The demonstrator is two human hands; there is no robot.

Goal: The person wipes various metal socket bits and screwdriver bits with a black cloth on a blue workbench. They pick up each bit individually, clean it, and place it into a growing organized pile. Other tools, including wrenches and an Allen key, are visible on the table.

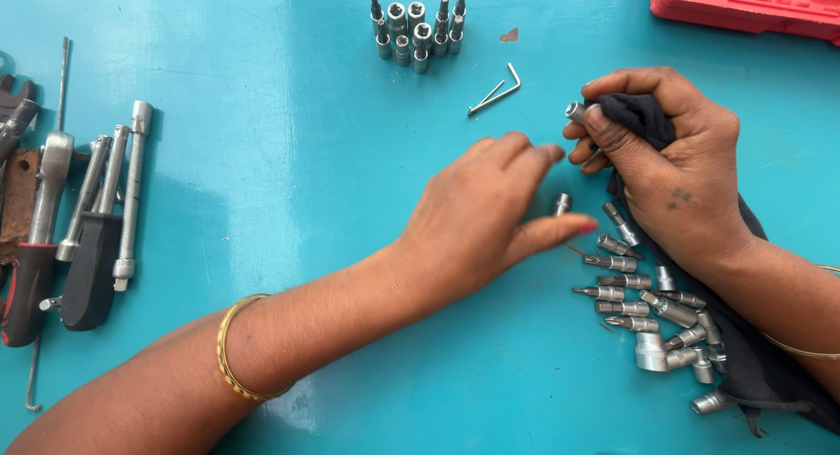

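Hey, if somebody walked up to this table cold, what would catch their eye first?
Probably the two hands at centre on the bright teal table: the right hand grips a black cloth and a small metal socket, the left hand reaches toward another socket. Then the heap of loose bits lower right and the upright bits at top.

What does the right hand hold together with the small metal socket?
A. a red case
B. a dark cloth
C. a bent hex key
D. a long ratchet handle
B: the right hand is closed around a dark cloth, with the small metal socket at its fingertips; the bent hex key lies free on the table, and the red case sits apart at the far edge.
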